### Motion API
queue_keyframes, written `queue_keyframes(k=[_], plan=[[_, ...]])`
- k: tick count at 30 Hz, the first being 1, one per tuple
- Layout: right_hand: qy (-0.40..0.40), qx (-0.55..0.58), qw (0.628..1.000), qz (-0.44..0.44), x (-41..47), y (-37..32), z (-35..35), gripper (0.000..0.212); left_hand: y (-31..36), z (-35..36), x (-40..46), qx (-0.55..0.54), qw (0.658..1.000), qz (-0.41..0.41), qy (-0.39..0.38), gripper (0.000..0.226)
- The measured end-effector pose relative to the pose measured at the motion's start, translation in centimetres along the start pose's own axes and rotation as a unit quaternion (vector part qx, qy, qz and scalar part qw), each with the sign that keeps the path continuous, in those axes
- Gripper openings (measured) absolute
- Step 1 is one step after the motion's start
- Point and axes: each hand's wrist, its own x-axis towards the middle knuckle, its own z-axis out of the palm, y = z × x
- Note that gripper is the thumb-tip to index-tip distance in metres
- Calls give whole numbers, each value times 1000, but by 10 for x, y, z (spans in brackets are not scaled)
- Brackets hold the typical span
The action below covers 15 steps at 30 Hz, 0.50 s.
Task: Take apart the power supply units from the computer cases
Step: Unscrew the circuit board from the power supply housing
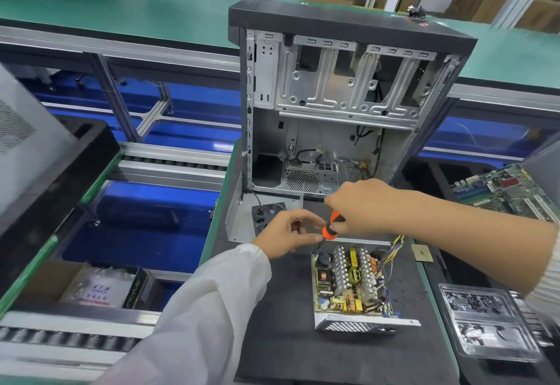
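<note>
Opened power supply [351, 281] beside screwdriver [331, 227]

Head-worn view — forward, downward, close over workbench [303, 354]

Electronics teardown workshop, green assy benches [169, 12], roller conveyors [169, 162], stacked cartons [472, 0], loose mobo [509, 192]
</note>
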Motion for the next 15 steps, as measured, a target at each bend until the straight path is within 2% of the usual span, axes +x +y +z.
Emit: queue_keyframes(k=[3,6,8,11,15], plan=[[-1,27,1000,9,-3,11,1,31,-19,1,-14,41,996,-21,77,10],[-13,57,998,20,-9,22,1,33,-31,12,-25,181,976,-9,120,8],[-17,63,998,26,-14,27,0,35,-37,23,-29,268,958,0,99,13],[-25,63,997,34,-22,31,-4,35,-40,40,-27,342,938,2,57,24],[-41,46,997,43,-33,35,-7,35,-42,51,-15,492,870,-35,3,31]])
